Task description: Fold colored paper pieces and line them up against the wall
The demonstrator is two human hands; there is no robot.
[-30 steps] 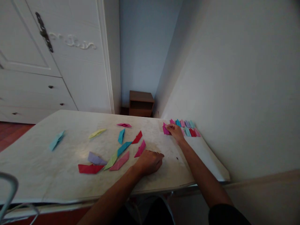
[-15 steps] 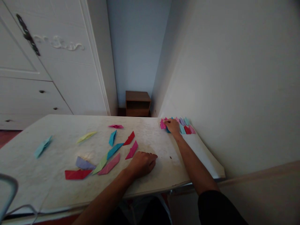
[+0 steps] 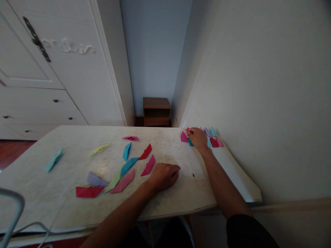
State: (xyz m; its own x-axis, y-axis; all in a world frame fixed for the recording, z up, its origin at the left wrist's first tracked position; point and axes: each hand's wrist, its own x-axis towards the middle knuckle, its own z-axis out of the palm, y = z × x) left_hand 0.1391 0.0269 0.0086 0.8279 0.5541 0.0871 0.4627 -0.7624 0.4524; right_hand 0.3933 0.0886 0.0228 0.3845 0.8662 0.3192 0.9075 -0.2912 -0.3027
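Toward the far right of the table, my right hand (image 3: 198,138) is bent over rows of small folded paper boats. Its closed fingertips are at a pink paper boat (image 3: 188,130), which they partly cover. A second pink boat (image 3: 183,137) stands just left, and a teal boat (image 3: 190,142) shows below the fingers. Beyond the hand are a purple boat (image 3: 208,132), a red boat (image 3: 214,142) and a light teal boat (image 3: 213,131). My left hand (image 3: 165,176) rests on the tabletop with curled fingers, beside a magenta boat (image 3: 148,166); nothing shows in it.
More paper boats lie scattered on the left of the white table (image 3: 74,151), among them a red boat (image 3: 88,192) and a yellow boat (image 3: 99,150). A wall (image 3: 258,103) borders the right. A grey curved tube (image 3: 19,203) and a cable are at the lower left.
The whole view has shifted slightly, so the table appears farther right. My right hand stays at the pink boats, its fingers a little farther right along them. My left hand still rests curled.
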